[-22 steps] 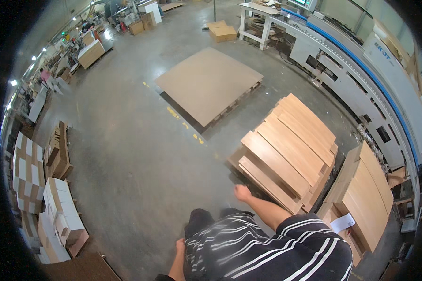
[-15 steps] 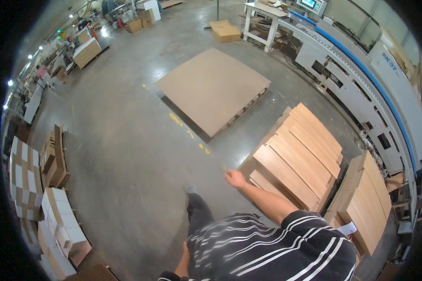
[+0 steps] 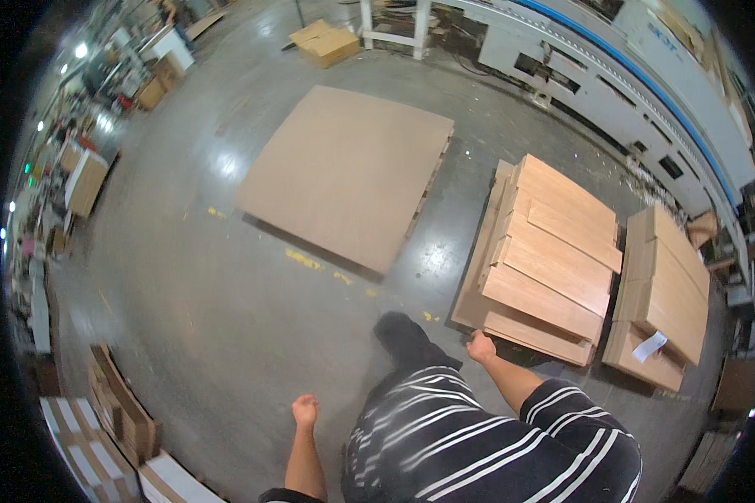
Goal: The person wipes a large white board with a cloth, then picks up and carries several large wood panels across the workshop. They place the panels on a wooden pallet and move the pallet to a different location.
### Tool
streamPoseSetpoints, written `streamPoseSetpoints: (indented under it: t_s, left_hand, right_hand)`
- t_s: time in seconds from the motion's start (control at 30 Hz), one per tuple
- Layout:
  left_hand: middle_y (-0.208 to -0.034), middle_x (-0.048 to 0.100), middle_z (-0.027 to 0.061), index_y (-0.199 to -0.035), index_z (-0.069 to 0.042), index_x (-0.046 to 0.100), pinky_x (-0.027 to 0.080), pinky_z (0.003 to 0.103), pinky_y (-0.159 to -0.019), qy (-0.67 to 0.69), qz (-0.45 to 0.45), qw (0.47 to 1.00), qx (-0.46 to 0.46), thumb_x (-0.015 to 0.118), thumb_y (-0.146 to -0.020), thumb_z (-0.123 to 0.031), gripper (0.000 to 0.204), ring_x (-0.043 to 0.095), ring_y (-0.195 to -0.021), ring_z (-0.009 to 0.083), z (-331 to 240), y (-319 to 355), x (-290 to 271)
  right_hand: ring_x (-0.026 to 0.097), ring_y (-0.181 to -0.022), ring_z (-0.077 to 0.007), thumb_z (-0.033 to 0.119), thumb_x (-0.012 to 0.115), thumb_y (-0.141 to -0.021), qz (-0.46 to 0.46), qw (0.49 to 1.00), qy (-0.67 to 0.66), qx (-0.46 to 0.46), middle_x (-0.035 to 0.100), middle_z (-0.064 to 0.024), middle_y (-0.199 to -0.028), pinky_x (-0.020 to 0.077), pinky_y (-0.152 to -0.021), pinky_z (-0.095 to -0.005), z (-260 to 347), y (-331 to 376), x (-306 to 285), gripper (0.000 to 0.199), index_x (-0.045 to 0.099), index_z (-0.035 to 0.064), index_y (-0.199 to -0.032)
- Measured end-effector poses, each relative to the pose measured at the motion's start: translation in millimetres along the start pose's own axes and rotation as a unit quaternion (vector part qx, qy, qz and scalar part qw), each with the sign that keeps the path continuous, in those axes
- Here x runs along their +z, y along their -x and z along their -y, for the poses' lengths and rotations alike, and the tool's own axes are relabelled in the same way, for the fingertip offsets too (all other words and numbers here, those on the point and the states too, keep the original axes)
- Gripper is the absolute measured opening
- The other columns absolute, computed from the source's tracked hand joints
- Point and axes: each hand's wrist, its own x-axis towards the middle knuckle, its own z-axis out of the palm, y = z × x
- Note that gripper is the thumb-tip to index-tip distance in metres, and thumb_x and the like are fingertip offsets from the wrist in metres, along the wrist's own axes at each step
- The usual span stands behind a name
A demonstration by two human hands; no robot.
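My left hand (image 3: 305, 410) hangs over the bare grey floor at my left side, its fingers curled into a loose fist with nothing visible in it. My right hand (image 3: 480, 346) is curled as well and looks empty. It is close to the near left corner of a stack of light wood-grain boards (image 3: 545, 268), but I cannot tell whether it touches it. Ahead of me a wide flat brown board (image 3: 348, 172) tops a low pallet. One foot is stretched forward beside the yellow floor marks.
A second board stack (image 3: 675, 281) with a white paper slip stands at right. Beyond runs a long white machine (image 3: 596, 101) with a blue rail. An open cardboard box (image 3: 325, 44) lies at the back. White and brown cartons (image 3: 88, 444) stand at lower left.
My view has turned to the right and moved forward. My left hand has swung up and forward into full view. My right hand is now lower, nearer the board stack's front corner.
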Motion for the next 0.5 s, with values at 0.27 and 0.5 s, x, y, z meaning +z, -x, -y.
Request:
streamPoseSetpoints:
  t_s: [0.27,0.5]
  left_hand:
    - [-0.113,0.06,0.0187,-0.127,-0.009,0.049,0.045,0.043,-0.091,-0.218,0.105,0.954,-0.178,0.072,-0.074,-0.03,0.062,0.058,-0.104,0.0326,-139,-30,14]
    - [-0.126,0.05,0.0214,-0.139,-0.006,0.035,0.038,0.043,-0.096,-0.315,0.113,0.936,-0.108,0.072,-0.075,-0.035,0.08,0.049,-0.115,0.0338,-243,-71,60]
  right_hand:
    - [0.059,-0.103,-0.0364,0.026,0.057,-0.082,0.095,0.989,-0.08,0.08,0.063,-0.0168,-0.109,0.0472,-0.088,-0.0448,119,-139,56,0.031,0.061,0.0084,-0.107]
    - [0.062,-0.095,-0.0337,0.026,0.062,-0.079,0.052,0.985,-0.148,0.068,0.066,-0.0151,-0.1,0.0492,-0.085,-0.0408,217,-283,121,0.028,0.065,0.0069,-0.099]
